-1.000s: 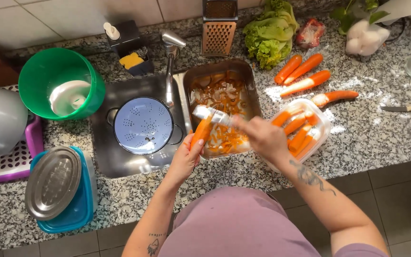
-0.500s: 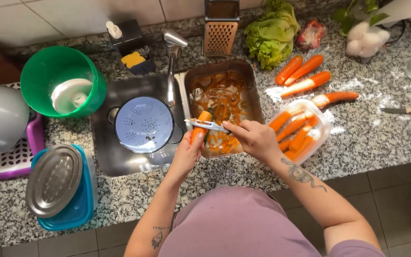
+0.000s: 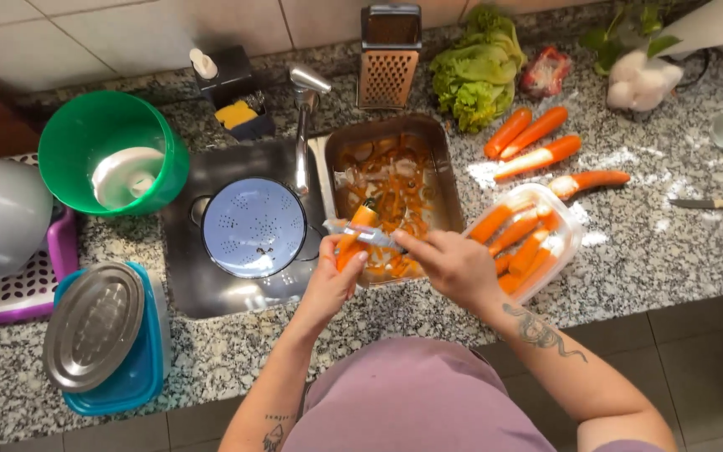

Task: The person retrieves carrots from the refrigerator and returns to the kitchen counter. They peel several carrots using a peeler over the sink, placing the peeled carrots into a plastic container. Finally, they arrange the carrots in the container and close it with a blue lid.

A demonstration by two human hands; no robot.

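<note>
The right hand (image 3: pixel 453 264), gripping a slim silver peeler (image 3: pixel 361 235), has slid back up the orange carrot (image 3: pixel 353 238) clasped in the left hand (image 3: pixel 328 280), over the peel-filled metal tray (image 3: pixel 441 167), so another stroke looks under way.

speckled granite counter (image 3: pixel 663 251), pale tiled wall (image 3: pixel 85 33), tiled floor (image 3: pixel 696 351)

left hand (image 3: pixel 330 280): fingers curled, gripping | right hand (image 3: pixel 453 266): fingers closed, forearm angled inward
</note>
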